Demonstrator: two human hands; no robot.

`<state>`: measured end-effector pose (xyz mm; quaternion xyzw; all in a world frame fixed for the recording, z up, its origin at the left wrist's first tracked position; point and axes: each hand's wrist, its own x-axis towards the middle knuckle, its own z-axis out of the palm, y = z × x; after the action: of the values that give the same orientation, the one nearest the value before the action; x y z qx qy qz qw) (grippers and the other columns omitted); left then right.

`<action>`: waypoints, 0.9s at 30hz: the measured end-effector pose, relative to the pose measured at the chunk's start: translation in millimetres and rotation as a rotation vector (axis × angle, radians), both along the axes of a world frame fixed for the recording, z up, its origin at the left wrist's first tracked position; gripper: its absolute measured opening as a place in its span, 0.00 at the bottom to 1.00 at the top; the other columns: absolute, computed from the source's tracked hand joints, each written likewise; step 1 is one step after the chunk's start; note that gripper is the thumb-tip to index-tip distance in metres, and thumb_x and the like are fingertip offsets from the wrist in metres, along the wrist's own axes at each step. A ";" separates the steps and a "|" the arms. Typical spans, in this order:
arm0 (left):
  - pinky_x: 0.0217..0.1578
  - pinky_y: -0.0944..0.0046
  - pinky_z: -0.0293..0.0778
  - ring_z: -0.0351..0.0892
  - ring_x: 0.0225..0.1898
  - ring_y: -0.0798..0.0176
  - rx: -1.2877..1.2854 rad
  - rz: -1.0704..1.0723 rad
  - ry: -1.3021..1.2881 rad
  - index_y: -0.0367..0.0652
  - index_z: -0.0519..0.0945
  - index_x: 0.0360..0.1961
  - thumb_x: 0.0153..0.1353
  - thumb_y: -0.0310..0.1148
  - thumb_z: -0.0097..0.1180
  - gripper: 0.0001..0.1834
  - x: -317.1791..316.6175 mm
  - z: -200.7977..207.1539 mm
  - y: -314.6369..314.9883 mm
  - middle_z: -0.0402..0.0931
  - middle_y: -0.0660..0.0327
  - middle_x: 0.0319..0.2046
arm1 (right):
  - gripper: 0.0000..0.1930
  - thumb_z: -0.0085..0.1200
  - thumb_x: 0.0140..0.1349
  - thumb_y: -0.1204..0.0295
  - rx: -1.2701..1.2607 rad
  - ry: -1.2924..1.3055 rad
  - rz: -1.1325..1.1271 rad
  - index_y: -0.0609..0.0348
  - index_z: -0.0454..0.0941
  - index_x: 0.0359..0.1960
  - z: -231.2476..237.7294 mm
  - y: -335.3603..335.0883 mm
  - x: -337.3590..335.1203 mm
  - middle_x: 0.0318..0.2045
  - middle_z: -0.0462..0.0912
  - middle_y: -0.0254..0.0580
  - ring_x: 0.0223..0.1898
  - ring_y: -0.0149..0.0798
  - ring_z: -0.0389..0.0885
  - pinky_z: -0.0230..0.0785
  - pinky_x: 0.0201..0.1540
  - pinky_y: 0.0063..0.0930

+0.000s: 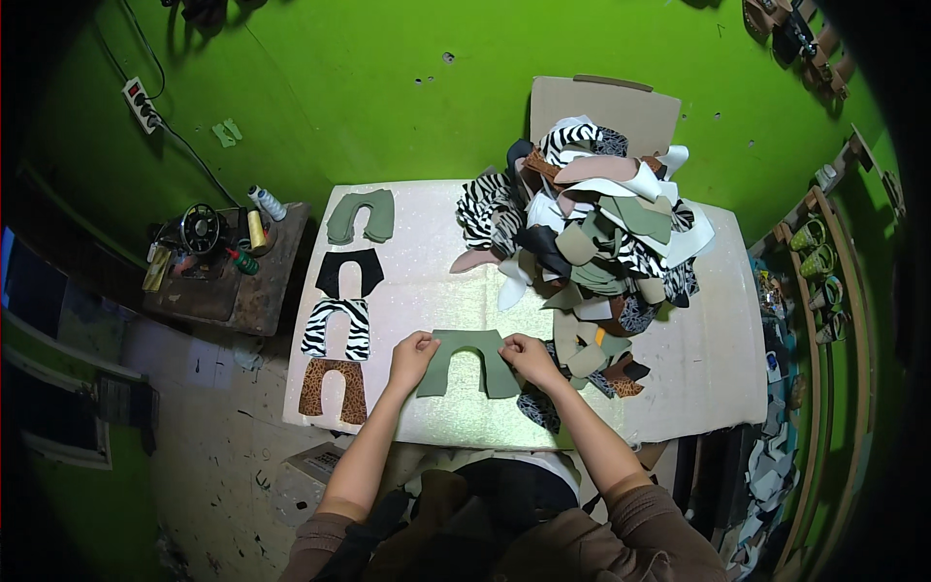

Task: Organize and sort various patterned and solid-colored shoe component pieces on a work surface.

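Note:
Over the near middle of the table, a green U-shaped cut piece (467,339) is spread out with its opening toward me. My left hand (414,358) pinches its upper left corner, and my right hand (529,360) pinches the upper right one. Along the table's left side lie similar U-shaped pieces in a column: a green stack (342,217), black (333,275), zebra-striped (315,329) and brown spotted (312,389). Close to my right hand is a small heap of mixed cut pieces (585,360).
A tall pile of mixed cut pieces (577,244) covers the table's (693,378) back right, with a cardboard sheet (601,105) behind it. At left stands a small wooden stand (194,296) with a handwheel machine (201,229) and thread spools (271,204). Sandals hang on a rack (824,257) at right.

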<state>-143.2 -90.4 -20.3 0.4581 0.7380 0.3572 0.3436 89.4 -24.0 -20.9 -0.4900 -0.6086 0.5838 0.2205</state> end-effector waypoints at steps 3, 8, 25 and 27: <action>0.31 0.69 0.71 0.75 0.27 0.69 -0.010 0.000 0.019 0.34 0.79 0.35 0.56 0.35 0.57 0.13 -6.6 -12.3 6.8 0.79 0.58 0.25 | 0.12 0.56 0.54 0.70 -0.057 -0.002 -0.039 0.68 0.76 0.35 -15.9 -2.9 -10.4 0.22 0.77 0.38 0.25 0.28 0.72 0.66 0.31 0.23; 0.34 0.63 0.74 0.81 0.31 0.57 -0.072 -0.046 0.087 0.36 0.79 0.36 0.56 0.37 0.55 0.13 -12.0 -25.8 19.1 0.80 0.51 0.29 | 0.11 0.56 0.55 0.70 0.054 -0.155 -0.133 0.67 0.76 0.35 -32.9 -6.8 -19.7 0.24 0.77 0.35 0.26 0.27 0.72 0.67 0.33 0.21; 0.48 0.57 0.68 0.68 0.49 0.50 0.104 -0.293 0.493 0.41 0.73 0.46 0.53 0.35 0.57 0.19 -15.1 -22.3 30.4 0.69 0.52 0.43 | 0.17 0.54 0.50 0.70 0.566 -0.592 -0.104 0.57 0.74 0.44 -13.9 -2.2 -39.7 0.40 0.74 0.46 0.45 0.46 0.73 0.68 0.45 0.36; 0.48 0.57 0.68 0.69 0.47 0.50 0.033 -0.366 0.527 0.39 0.74 0.44 0.52 0.34 0.57 0.18 -11.7 -22.7 30.5 0.70 0.51 0.41 | 0.18 0.54 0.49 0.69 0.557 -0.638 -0.036 0.58 0.74 0.44 -15.1 0.1 -45.5 0.40 0.74 0.46 0.46 0.48 0.72 0.68 0.46 0.38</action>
<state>-155.0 -59.9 -42.9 0.6655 0.7010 0.1702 0.1917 43.9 -23.9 -35.9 -0.5785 -0.7722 0.2121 0.1552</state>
